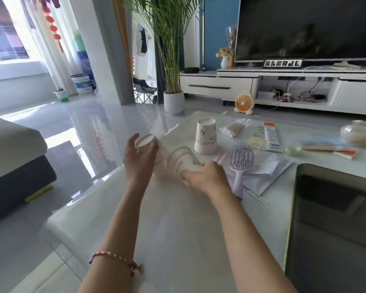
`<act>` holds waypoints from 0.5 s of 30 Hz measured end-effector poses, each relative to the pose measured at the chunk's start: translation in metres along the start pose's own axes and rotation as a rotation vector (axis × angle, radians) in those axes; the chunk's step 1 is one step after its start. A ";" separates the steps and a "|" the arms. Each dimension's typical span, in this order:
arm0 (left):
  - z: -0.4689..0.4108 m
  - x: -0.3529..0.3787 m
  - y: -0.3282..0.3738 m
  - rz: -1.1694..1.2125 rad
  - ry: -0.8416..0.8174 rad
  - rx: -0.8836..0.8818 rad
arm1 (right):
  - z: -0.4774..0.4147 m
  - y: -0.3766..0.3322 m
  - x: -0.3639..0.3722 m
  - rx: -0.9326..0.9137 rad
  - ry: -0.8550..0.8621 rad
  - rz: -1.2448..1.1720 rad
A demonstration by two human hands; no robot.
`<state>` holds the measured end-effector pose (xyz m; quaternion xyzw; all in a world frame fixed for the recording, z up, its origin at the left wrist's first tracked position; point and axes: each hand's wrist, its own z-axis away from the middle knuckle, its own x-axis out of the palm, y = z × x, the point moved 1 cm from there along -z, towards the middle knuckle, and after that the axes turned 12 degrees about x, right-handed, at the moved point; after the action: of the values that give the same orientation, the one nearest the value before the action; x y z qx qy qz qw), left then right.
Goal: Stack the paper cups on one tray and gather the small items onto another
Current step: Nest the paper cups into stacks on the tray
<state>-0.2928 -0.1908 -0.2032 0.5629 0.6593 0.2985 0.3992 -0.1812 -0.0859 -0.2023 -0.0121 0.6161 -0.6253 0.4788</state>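
My left hand point(138, 159) grips an upside-down white paper cup point(145, 141) near the table's left edge. Just to its right, my right hand point(205, 175) holds a second paper cup point(181, 158), tilted with its base toward the first; both are blurred. A third paper cup point(206, 136) stands upside down behind them. A lilac hairbrush point(240, 160) lies to the right of my right hand. Further back lie a bag of cotton swabs point(234, 127), a colourful packet point(267, 137) and a clear round jar point(356, 133). A dark tray point(334, 225) sits at the front right.
The pale glossy table point(178, 229) ends close to the left of my left hand. White paper sheets point(268, 170) lie under the brush. A sofa point(13, 161) stands at the left, and a potted plant point(173, 100), a small fan point(243, 102) and a TV stand lie beyond.
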 end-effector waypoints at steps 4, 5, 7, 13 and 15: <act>0.000 -0.030 0.015 0.550 0.070 -0.426 | 0.005 -0.001 -0.034 0.056 -0.250 -0.532; 0.003 -0.034 0.017 0.707 0.068 -0.574 | 0.007 0.000 -0.039 0.038 -0.297 -0.611; 0.009 -0.039 0.026 0.982 0.043 -0.801 | 0.019 -0.004 -0.047 -0.029 -0.364 -0.734; 0.043 -0.017 0.058 0.902 -0.101 -0.991 | 0.038 -0.015 -0.053 -0.269 -0.239 -0.674; 0.050 -0.014 0.063 0.888 -0.133 -1.015 | 0.042 -0.016 -0.054 -0.284 -0.133 -0.572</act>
<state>-0.2171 -0.1954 -0.1723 0.5405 0.1175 0.6714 0.4932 -0.1356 -0.0880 -0.1483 -0.2923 0.6361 -0.6401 0.3165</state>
